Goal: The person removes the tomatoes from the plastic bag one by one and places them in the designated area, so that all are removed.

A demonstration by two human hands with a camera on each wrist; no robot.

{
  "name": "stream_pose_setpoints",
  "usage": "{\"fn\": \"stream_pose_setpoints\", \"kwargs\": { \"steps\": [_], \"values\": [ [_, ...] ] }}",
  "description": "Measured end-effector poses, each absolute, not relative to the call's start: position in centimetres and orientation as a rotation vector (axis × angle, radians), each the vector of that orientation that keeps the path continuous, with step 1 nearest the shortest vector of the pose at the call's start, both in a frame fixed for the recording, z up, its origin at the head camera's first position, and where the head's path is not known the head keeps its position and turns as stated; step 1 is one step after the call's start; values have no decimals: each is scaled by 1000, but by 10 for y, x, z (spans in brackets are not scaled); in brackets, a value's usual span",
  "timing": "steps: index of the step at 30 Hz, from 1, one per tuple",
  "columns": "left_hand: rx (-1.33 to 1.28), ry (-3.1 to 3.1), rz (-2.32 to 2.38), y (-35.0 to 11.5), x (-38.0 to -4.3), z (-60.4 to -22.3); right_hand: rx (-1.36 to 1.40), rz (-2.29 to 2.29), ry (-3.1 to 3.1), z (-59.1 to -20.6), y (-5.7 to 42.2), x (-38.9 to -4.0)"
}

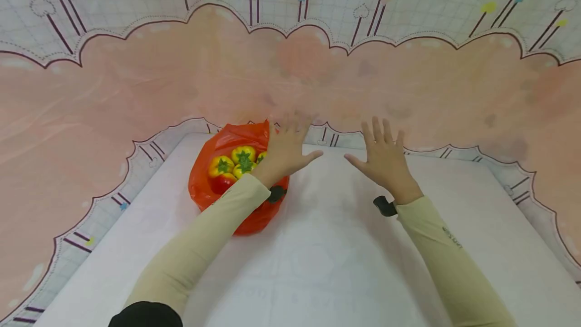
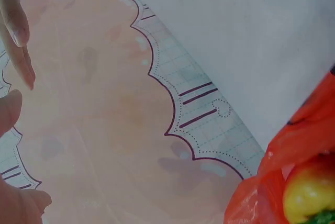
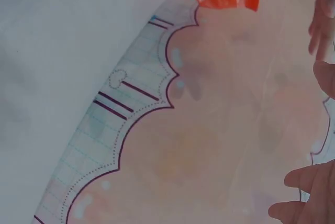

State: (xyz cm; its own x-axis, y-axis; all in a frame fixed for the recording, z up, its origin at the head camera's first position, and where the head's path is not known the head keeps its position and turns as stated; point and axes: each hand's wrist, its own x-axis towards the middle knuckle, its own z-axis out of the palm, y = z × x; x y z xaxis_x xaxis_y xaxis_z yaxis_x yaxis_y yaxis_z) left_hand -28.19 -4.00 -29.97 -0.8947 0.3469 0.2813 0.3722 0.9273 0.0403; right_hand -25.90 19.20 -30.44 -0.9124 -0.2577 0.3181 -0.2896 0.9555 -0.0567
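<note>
Both hands are held out over the table with fingers spread, and neither holds anything. The left hand [image 1: 286,150] overlaps the right side of a red plastic bag [image 1: 206,165] in the head view. Inside the bag's opening sit several yellow peppers [image 1: 221,166] with green tops and a red round fruit or vegetable [image 1: 222,183]; the left hand and forearm hide part of them. To the right, the right hand [image 1: 386,163] is apart from the bag, thumb pointing toward the left hand. In the left wrist view, a red-and-yellow pepper [image 2: 311,192] shows at the bag's edge.
A white sheet [image 1: 317,256] covers the near part of the table. Around it lies a patterned peach cloth [image 1: 336,85] with scalloped edges and candle drawings. Dark wrist straps [image 1: 385,206] sit at both wrists. A black rounded object [image 1: 146,315] shows at the bottom left.
</note>
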Motion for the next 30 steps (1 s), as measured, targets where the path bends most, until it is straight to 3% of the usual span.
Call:
{"fn": "stream_pose_setpoints", "kwargs": {
  "steps": [16,24,30],
  "values": [
    [-647,-2965,89,-115,-266,-268,634,-46,-2734,-292,160,-259],
    [-791,-2867,98,-163,-266,-269,752,-88,-2635,-295,137,-264],
    [-746,-2856,206,-195,-259,-278,851,46,-2580,-303,112,-270]
  ]
}}
